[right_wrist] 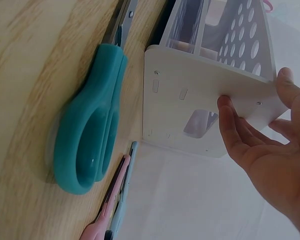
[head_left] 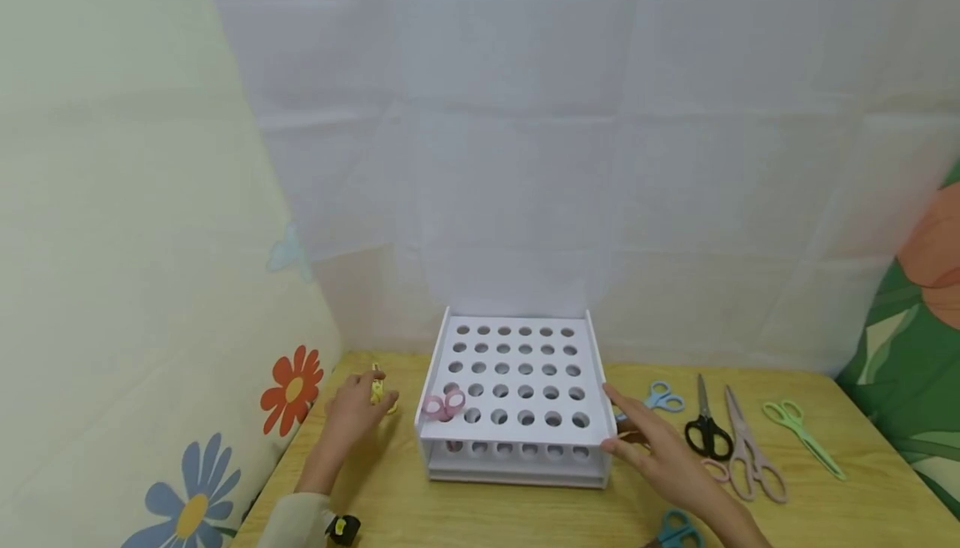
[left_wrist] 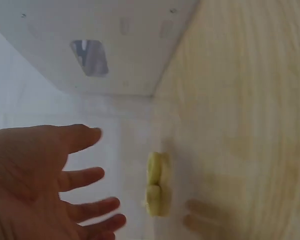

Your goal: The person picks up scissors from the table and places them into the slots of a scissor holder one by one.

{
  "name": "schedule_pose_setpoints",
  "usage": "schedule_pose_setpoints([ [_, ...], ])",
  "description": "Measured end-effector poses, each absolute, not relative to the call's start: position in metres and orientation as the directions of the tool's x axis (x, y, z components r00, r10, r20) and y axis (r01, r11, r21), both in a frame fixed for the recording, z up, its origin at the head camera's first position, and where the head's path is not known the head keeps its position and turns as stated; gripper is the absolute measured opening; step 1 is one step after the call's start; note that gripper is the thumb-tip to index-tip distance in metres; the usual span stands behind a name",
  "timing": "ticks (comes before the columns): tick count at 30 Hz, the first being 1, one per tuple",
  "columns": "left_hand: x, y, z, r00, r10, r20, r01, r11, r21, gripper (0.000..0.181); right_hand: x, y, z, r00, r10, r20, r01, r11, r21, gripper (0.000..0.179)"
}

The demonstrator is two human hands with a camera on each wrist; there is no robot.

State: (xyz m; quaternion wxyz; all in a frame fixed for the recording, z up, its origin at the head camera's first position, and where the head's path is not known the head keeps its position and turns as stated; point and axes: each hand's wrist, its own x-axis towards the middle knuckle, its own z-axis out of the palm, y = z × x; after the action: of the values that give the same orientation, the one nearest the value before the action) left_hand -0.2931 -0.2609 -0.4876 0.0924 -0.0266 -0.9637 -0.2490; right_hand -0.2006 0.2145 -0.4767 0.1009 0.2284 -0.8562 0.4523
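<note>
My left hand [head_left: 352, 406] reaches over the yellow scissors [head_left: 377, 389] left of the white rack. The left wrist view has its fingers spread, apart from the yellow handles [left_wrist: 154, 185]. Rows of round holes cover the sloping top of the white rack [head_left: 525, 404]. Pink-handled scissors [head_left: 453, 402] stand in a hole near its front left corner, handles above the panel. My right hand [head_left: 660, 452] touches the rack's right side. In the right wrist view its fingers rest against the white side panel [right_wrist: 175, 80], around the upper edge.
Right of the rack lie light blue scissors [head_left: 663, 396], black scissors [head_left: 707, 431], mauve scissors [head_left: 742, 448] and green scissors [head_left: 806, 435]. Teal scissors [right_wrist: 90, 125] lie at the table's front, below my right hand. A white sheet [head_left: 510, 156] hangs behind the wooden table [head_left: 397, 506].
</note>
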Motion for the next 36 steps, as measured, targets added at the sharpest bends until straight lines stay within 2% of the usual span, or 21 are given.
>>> schedule_pose_setpoints([
  [3,-0.293,-0.267,-0.499,-0.996,-0.008,0.087,0.031,0.896,0.443,0.061,-0.199,0.213,-0.476,-0.881,-0.293,0.372,-0.473,0.500,-0.726,0.074],
  [6,-0.293,-0.271,-0.505,-0.999,-0.007,0.046,0.013,0.910,0.414,0.066,-0.199,0.213,-0.475,-0.886,-0.286,0.365,-0.463,0.506,-0.728,0.073],
  [17,-0.294,-0.277,-0.513,-0.990,0.026,0.138,0.075,0.929,0.363,0.037,-0.200,0.213,-0.475,-0.880,-0.298,0.370,-0.475,0.506,-0.720,0.073],
  [29,-0.297,-0.280,-0.512,-0.987,0.054,0.154,0.110,0.917,0.384,0.030,-0.199,0.212,-0.474,-0.865,-0.304,0.400,-0.502,0.486,-0.716,0.072],
  [36,-0.296,-0.280,-0.509,-0.986,0.060,0.157,0.122,0.899,0.421,0.028,-0.198,0.212,-0.473,-0.892,-0.280,0.355,-0.452,0.528,-0.719,0.073],
])
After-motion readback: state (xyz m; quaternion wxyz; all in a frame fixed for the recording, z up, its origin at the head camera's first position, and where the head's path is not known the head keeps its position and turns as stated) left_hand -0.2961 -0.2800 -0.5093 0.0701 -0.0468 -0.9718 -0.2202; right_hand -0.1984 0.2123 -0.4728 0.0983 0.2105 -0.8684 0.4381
